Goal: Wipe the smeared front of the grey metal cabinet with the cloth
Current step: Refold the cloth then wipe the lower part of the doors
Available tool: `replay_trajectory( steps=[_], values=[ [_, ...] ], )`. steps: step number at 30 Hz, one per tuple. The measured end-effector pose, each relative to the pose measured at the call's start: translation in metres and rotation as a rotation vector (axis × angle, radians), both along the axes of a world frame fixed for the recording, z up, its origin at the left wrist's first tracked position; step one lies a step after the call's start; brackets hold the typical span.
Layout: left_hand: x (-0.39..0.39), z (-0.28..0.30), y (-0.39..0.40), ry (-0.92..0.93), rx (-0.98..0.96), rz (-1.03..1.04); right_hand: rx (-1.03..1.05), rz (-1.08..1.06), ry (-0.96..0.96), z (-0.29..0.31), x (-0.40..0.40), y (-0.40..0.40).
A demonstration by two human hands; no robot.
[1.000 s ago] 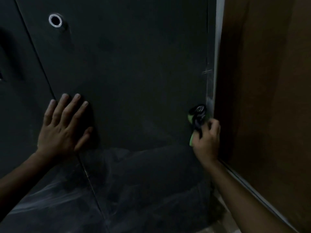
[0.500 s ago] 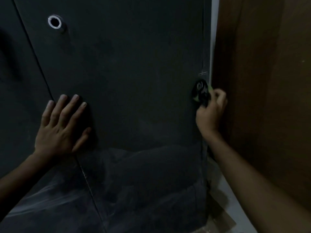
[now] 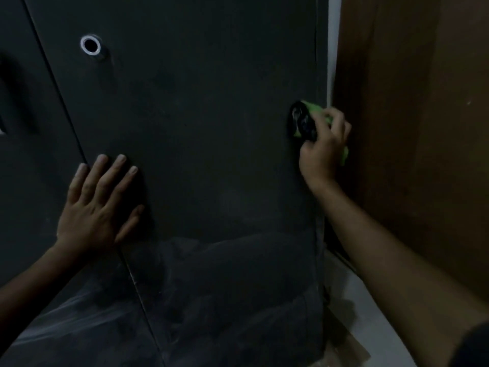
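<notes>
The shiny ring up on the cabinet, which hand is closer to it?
The left hand. It lies flat on the cabinet door, below the shiny ring. The right hand is far across at the door's right edge, gripping the green cloth.

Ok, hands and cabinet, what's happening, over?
Left hand flat on cabinet front. Right hand clutching green cloth at right edge. Smears low down. Nothing blocking.

Cloth (image 3: 313, 109) mostly hidden under right hand (image 3: 321, 152); cabinet (image 3: 211, 128) top, bottom cut off by frame.
</notes>
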State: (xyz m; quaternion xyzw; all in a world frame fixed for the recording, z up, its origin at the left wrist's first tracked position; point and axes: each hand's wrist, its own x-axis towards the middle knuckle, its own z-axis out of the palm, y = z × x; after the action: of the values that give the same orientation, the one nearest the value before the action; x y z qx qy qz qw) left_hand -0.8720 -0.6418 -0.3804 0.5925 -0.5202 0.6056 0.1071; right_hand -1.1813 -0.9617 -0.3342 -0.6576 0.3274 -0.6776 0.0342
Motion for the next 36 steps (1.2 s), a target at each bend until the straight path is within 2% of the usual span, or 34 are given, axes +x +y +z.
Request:
replay_trajectory(
  steps=[2, 3, 6, 8, 11, 13, 15, 17, 19, 21, 22, 25, 27, 29, 31, 33, 35, 36],
  values=[
    [0.001, 0.000, 0.000, -0.009, 0.001, 0.006, -0.082, -0.001, 0.010, 0.020, 0.013, 0.006],
    [0.001, 0.000, 0.000, -0.009, 0.002, 0.006, -0.127, -0.002, 0.056, 0.009, 0.016, 0.012],
    [0.000, 0.000, -0.001, 0.006, 0.006, 0.006, -0.216, 0.037, 0.285, -0.070, 0.003, 0.022],
    [0.000, 0.000, 0.000, 0.010, 0.005, 0.011, -0.152, 0.048, 0.336, -0.097, -0.016, 0.017],
    [-0.002, 0.000, 0.000, -0.006, 0.005, 0.027, -0.015, 0.000, 0.116, -0.045, -0.020, -0.005],
    [-0.002, 0.000, 0.000, -0.008, 0.004, 0.032, -0.054, -0.019, 0.013, 0.012, -0.006, -0.011],
    [-0.002, 0.000, 0.000, -0.005, 0.005, 0.037, -0.130, -0.015, 0.011, 0.040, 0.014, -0.001],
    [-0.003, 0.000, 0.001, -0.005, 0.005, 0.042, -0.224, -0.002, 0.090, 0.015, 0.025, 0.016],
    [-0.003, 0.000, 0.001, -0.004, 0.007, 0.041, -0.291, 0.055, 0.247, -0.050, 0.022, 0.025],
    [-0.001, 0.001, 0.001, -0.004, 0.010, 0.034, -0.259, 0.069, 0.362, -0.105, 0.001, 0.023],
    [-0.001, 0.001, 0.000, -0.002, 0.010, 0.033, -0.182, 0.071, 0.347, -0.115, -0.010, 0.017],
    [-0.001, 0.000, -0.001, 0.002, 0.002, 0.039, 0.052, 0.027, 0.101, -0.072, -0.020, -0.006],
    [-0.001, 0.000, 0.000, 0.001, 0.005, 0.040, 0.048, -0.002, -0.002, -0.019, -0.008, -0.013],
    [-0.001, 0.000, 0.000, 0.002, 0.008, 0.045, -0.047, 0.006, 0.009, 0.001, 0.008, -0.003],
    [-0.001, 0.000, 0.000, 0.005, 0.010, 0.050, -0.165, 0.030, 0.134, -0.035, 0.019, 0.016],
    [-0.001, -0.001, 0.000, 0.004, 0.011, 0.050, -0.192, 0.067, 0.312, -0.109, 0.015, 0.030],
    [-0.001, -0.001, 0.000, 0.005, 0.011, 0.038, -0.104, 0.082, 0.425, -0.167, -0.005, 0.031],
    [-0.001, -0.001, 0.000, 0.008, 0.011, 0.034, -0.022, 0.098, 0.422, -0.178, -0.015, 0.026]
  ],
)
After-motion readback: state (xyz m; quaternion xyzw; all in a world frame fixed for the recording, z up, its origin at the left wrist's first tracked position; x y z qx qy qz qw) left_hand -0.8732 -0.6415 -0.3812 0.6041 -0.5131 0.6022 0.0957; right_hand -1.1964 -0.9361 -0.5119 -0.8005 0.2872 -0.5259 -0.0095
